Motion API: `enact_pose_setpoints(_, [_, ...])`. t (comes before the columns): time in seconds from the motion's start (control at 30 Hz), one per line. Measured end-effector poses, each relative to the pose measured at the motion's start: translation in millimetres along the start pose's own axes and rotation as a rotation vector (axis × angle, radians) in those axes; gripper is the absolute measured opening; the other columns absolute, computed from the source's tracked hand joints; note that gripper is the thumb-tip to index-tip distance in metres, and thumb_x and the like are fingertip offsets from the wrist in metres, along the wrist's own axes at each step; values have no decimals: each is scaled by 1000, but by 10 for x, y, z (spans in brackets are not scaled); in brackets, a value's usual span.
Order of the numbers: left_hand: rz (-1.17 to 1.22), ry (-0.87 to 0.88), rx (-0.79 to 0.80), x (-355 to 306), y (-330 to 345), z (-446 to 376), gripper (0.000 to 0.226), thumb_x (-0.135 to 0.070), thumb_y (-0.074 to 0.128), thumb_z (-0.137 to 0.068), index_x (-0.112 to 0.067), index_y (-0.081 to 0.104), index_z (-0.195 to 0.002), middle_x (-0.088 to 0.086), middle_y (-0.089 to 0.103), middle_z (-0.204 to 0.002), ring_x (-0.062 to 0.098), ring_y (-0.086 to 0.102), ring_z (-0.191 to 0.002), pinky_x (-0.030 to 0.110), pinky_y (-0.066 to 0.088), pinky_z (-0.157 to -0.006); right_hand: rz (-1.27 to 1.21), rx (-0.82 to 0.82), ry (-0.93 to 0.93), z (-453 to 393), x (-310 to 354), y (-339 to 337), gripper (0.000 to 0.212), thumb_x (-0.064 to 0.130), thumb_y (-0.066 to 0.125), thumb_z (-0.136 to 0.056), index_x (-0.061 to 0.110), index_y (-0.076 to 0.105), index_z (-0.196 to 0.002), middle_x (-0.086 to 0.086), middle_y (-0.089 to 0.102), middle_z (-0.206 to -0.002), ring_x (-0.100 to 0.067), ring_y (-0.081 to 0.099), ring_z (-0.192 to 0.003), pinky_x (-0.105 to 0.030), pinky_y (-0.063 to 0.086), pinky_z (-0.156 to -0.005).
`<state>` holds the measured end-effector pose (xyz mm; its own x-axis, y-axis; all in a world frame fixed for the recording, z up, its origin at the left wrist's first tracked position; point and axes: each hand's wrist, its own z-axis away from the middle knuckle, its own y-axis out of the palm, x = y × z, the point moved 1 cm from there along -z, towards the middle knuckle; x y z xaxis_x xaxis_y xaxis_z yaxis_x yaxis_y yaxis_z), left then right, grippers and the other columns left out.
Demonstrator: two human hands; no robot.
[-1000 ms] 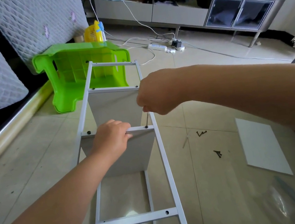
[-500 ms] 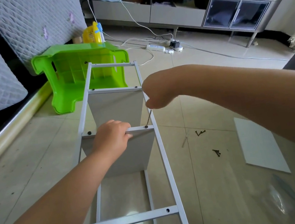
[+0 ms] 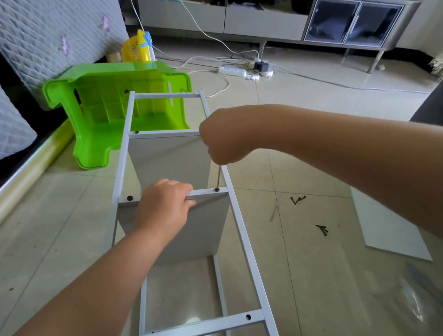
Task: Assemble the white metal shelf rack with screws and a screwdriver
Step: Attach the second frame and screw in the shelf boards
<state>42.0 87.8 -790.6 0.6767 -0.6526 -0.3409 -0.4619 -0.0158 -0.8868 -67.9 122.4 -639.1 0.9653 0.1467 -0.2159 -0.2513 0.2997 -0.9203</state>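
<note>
Stool behind rack; loose screws, panel to its right.

Counts on the tiled floor: one rack, two hands, one tool.

One white metal shelf rack lay there with four cross rungs showing and two grey flat panels fitted in it; one loose white flat panel lay apart. Two hands were in view, the left hand and the right hand, with one thin metal screwdriver shaft. There were two small clusters of black screws, one overturned green plastic stool, and one white power strip.
</note>
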Motion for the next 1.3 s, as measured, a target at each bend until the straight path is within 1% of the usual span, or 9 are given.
enact_pose_setpoints(0.1, [-11,37,-17,-8,-20,18,18,-14,68,-81,-2,59,-71,4,44,-61,21,36,-66,30,18,-52,25,12,-6,11,-100,-7,35,12,43,-94,12,38,-59,1,41,-59,-8,37,-48,-10,30,-30])
enact_pose_setpoints(0.2, [-24,123,-3,25,-66,47,27,-4,82,-58,-6,54,-55,4,46,-46,21,37,-47,17,14,-44,15,78,0,78,-211,31,30,19,38,-96,4,47,-71,-7,49,-70,-19,52,-57,-18,41,-49])
enact_pose_setpoints(0.4, [37,194,-70,45,-61,74,14,-11,64,-59,-5,69,-71,5,60,-58,28,55,-52,30,46,-48,169,-44,-170,204,-196,52,14,15,42,-95,8,50,-104,-3,45,-84,-21,47,-83,-27,37,-65])
enact_pose_setpoints(0.53, [27,192,-61,28,-62,61,12,-10,64,-59,-5,68,-69,6,60,-58,29,55,-51,32,48,-49,227,-129,-207,199,-156,59,24,23,37,-98,7,55,-97,-10,57,-94,-29,54,-89,-32,41,-73])
enact_pose_setpoints(0.63, [21,219,-60,17,-55,57,11,-10,64,-58,-4,66,-67,5,61,-57,29,55,-50,31,48,-51,203,-114,-161,142,-121,33,28,23,35,-99,9,41,-75,-4,43,-69,-24,43,-77,-32,39,-73])
enact_pose_setpoints(0.83, [11,201,-68,-5,-66,56,9,-9,66,-58,-5,67,-66,5,62,-57,30,56,-50,30,46,-48,14,-72,-4,-26,-114,53,35,13,36,-95,6,41,-62,-2,38,-66,-20,41,-67,-29,39,-68])
enact_pose_setpoints(0.93, [29,105,-7,-26,-92,41,7,-3,69,-75,-4,68,-81,9,65,-74,34,57,-73,31,37,-63,-130,-69,96,14,-207,102,36,13,36,-96,2,39,-62,-2,35,-66,-22,42,-73,-25,38,-63])
enact_pose_setpoints(1.1, [7,-8,69,-43,-132,19,18,-24,57,-87,-12,67,-97,5,61,-88,26,53,-91,28,31,-68,-569,-74,227,239,-598,267,33,21,37,-98,1,61,-87,-3,39,-57,-18,35,-45,-19,31,-34])
enact_pose_setpoints(1.3, [103,-285,220,-289,-161,-500,40,-44,42,-93,-13,60,-110,13,61,-115,30,55,-108,33,41,-84,-871,-273,513,108,-1151,872,32,16,34,-97,0,59,-110,-1,41,-59,-13,37,-47,-23,33,-45])
